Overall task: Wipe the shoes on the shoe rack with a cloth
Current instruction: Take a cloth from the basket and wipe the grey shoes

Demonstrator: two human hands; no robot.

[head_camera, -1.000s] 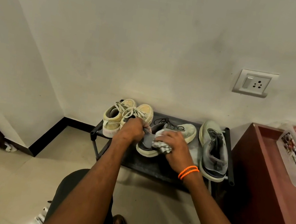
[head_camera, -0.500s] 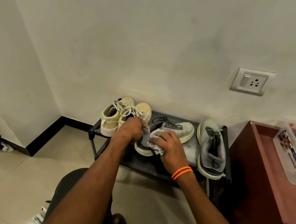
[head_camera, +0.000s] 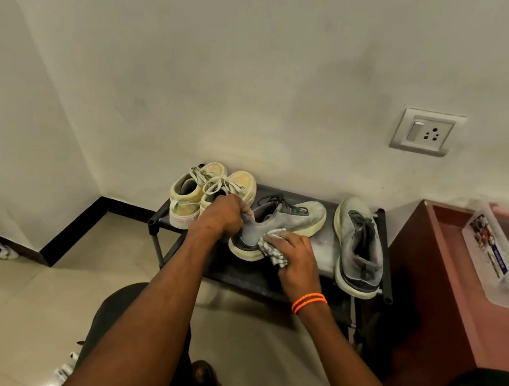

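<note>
A low black shoe rack [head_camera: 246, 275] stands against the wall. On its top a grey sneaker [head_camera: 292, 219] lies tilted on its side, toe toward the wall. My left hand [head_camera: 221, 217] grips its heel collar. My right hand [head_camera: 294, 257] holds a checked cloth [head_camera: 274, 251] bunched against the sneaker's side near the heel. The matching grey sneaker [head_camera: 359, 246] sits upright at the right end of the rack. A pair of yellowish sneakers [head_camera: 210, 191] stands at the left end, partly hidden by my left hand.
A reddish-brown cabinet [head_camera: 438, 288] stands right of the rack with a clear plastic box [head_camera: 503, 252] of small items on top. A wall socket [head_camera: 426, 132] is above. Tiled floor lies in front; my knees are at the bottom.
My right hand with the cloth has slid back along the grey sneaker's side toward the heel. The left hand keeps its grip on the heel collar.
</note>
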